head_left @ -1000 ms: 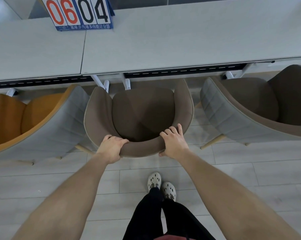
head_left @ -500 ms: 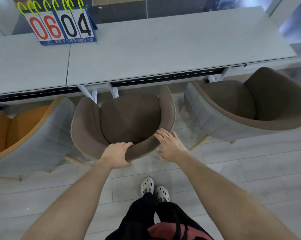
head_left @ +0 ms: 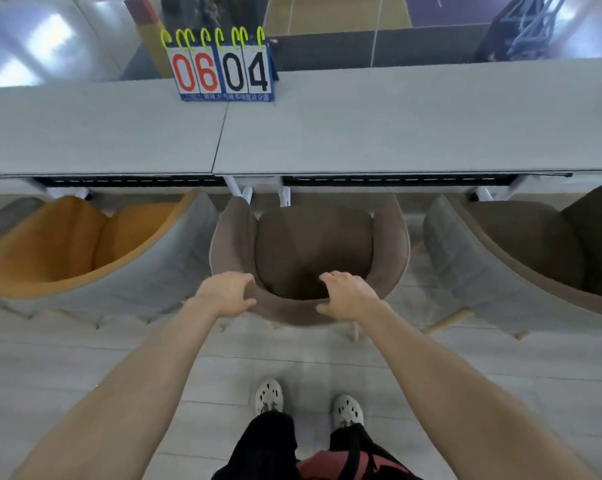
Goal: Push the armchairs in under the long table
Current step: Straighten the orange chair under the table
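Note:
A brown armchair (head_left: pixel 313 251) stands in front of me, facing the long grey table (head_left: pixel 396 133), its front at the table's near edge beside white table legs. My left hand (head_left: pixel 228 294) curls over the left part of the backrest rim, fingers inside and thumb outside. My right hand (head_left: pixel 348 296) curls over the rim's right part in the same way. An orange-lined grey armchair (head_left: pixel 84 251) stands to the left, turned at an angle. A brown-lined grey armchair (head_left: pixel 521 258) stands to the right, also angled.
A flip scoreboard (head_left: pixel 223 72) reading 06 04 stands on the table's far edge. My feet in white clogs (head_left: pixel 270 396) stand on the pale plank floor just behind the chair. The two neighbouring chairs leave narrow gaps on either side.
The brown armchair has swung round to face the table squarely. My right hand went from touching the rim's outside to curling over it. My feet have stepped apart.

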Action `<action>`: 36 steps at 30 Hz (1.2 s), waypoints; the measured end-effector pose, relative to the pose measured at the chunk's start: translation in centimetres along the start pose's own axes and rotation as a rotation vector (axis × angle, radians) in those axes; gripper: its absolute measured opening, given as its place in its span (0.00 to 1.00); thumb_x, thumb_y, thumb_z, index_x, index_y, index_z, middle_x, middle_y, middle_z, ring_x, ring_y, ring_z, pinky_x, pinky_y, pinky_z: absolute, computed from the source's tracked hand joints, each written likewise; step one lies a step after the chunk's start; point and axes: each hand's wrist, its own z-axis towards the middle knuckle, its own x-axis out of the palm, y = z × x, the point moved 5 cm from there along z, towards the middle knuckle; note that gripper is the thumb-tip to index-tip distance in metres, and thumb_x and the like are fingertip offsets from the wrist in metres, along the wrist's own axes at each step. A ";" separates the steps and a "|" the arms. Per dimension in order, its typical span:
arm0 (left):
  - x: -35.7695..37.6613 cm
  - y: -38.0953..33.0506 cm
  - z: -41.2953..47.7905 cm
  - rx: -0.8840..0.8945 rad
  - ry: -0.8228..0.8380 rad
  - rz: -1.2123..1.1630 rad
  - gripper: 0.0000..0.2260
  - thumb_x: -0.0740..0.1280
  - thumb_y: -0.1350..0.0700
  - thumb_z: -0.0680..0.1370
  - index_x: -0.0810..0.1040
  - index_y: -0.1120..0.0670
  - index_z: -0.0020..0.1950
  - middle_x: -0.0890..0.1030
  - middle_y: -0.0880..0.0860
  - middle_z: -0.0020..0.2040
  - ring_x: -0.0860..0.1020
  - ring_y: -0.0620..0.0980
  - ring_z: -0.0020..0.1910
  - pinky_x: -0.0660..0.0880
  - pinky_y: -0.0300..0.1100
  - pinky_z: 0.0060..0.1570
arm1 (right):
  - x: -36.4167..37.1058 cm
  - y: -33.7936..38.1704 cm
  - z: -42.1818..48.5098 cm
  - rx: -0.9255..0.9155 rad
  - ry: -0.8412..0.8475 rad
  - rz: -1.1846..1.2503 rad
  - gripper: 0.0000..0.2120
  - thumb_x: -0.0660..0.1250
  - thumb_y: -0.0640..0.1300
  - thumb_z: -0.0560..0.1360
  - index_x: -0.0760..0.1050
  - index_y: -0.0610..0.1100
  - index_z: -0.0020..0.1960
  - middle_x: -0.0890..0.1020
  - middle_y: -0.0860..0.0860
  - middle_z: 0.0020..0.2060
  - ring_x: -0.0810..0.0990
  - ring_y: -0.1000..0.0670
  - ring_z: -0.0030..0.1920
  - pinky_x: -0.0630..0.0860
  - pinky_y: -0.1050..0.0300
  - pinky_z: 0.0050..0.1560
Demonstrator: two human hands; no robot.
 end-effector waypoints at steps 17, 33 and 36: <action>0.0 41.6 -3.7 -0.103 -0.109 -0.063 0.15 0.69 0.43 0.82 0.79 0.44 0.67 0.82 0.46 0.61 0.82 0.50 0.56 0.83 0.51 0.53 | 2.7 34.7 18.8 -0.037 0.042 -0.063 0.34 0.71 0.61 0.79 0.68 0.44 0.78 0.76 0.45 0.70 0.75 0.40 0.71 0.73 0.40 0.70; 2.7 60.2 -3.9 -0.097 0.167 -0.013 0.29 0.67 0.60 0.78 0.73 0.43 0.77 0.78 0.49 0.73 0.76 0.54 0.71 0.73 0.50 0.72 | 4.6 50.7 28.6 -0.087 0.099 -0.045 0.35 0.69 0.63 0.79 0.69 0.45 0.79 0.75 0.45 0.75 0.71 0.41 0.76 0.65 0.41 0.79; 4.4 61.7 -3.5 -0.037 0.253 0.080 0.34 0.71 0.57 0.76 0.69 0.41 0.81 0.75 0.49 0.75 0.71 0.53 0.76 0.62 0.51 0.80 | 5.5 52.2 29.0 -0.093 0.128 -0.035 0.42 0.68 0.70 0.77 0.67 0.45 0.81 0.73 0.46 0.77 0.69 0.42 0.79 0.59 0.40 0.82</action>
